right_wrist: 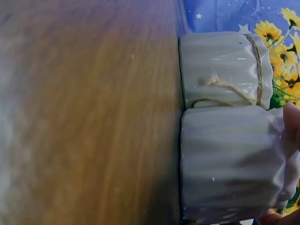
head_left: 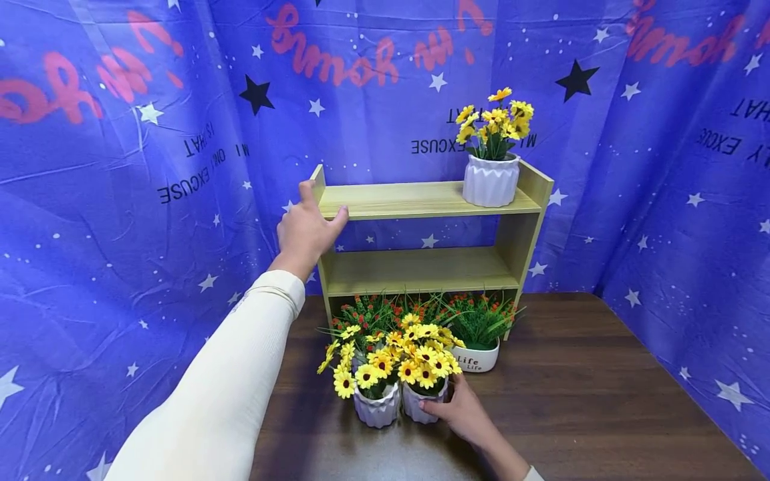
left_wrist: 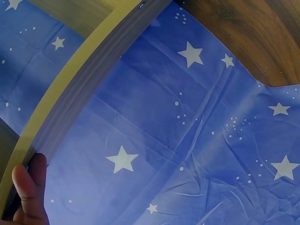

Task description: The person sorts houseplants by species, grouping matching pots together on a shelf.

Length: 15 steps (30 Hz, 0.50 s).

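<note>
A two-tier wooden shelf (head_left: 415, 200) stands against the backdrop. My left hand (head_left: 307, 230) grips its upper left end, the thumb over the top board's front corner. In the left wrist view, the fingers (left_wrist: 30, 187) lie against the side panel (left_wrist: 70, 89). Two white ribbed pots of yellow daisies stand side by side on the table in front. My right hand (head_left: 463, 411) holds the right-hand flower pot (head_left: 424, 403), thumb at its front, other fingers partly hidden behind. The left-hand flower pot (head_left: 379, 406) stands next to it; twine circles its rim in the right wrist view.
Another potted yellow daisy (head_left: 490, 177) sits at the right end of the top board. Under the shelf's lower board stand green plants with small red flowers, one in a white "Life" planter (head_left: 481, 357). The dark wooden table (head_left: 577, 387) meets a blue starry curtain (head_left: 150, 254).
</note>
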Each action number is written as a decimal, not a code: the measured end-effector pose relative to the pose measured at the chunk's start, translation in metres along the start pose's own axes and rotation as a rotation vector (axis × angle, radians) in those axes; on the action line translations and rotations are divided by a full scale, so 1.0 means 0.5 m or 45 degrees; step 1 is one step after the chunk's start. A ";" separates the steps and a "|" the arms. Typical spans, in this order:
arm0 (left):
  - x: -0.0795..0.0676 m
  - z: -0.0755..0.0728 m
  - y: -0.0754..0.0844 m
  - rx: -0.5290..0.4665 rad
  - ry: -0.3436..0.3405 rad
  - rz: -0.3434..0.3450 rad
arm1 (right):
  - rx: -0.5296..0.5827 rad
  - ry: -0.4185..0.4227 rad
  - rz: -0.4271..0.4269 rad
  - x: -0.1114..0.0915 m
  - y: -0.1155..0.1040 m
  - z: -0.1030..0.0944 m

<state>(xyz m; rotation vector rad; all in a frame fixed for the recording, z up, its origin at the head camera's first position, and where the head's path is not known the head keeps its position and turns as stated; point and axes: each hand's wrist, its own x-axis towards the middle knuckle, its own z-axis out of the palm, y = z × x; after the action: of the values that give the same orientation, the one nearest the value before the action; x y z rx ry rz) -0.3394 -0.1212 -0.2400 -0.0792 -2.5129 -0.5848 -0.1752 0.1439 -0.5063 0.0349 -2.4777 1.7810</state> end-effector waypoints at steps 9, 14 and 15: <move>-0.003 0.007 0.000 0.003 -0.001 0.001 | -0.122 0.097 -0.047 0.001 0.005 0.018; 0.000 0.006 0.000 -0.004 0.020 0.011 | -0.149 0.118 -0.066 0.001 0.000 0.019; 0.000 0.005 0.000 -0.002 0.020 0.010 | -0.151 0.122 -0.066 0.001 0.000 0.019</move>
<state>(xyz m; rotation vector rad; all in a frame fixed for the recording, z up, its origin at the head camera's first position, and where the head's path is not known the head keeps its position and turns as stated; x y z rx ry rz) -0.3407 -0.1203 -0.2418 -0.0845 -2.4960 -0.5817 -0.1764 0.1352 -0.5091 0.0054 -2.4853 1.5750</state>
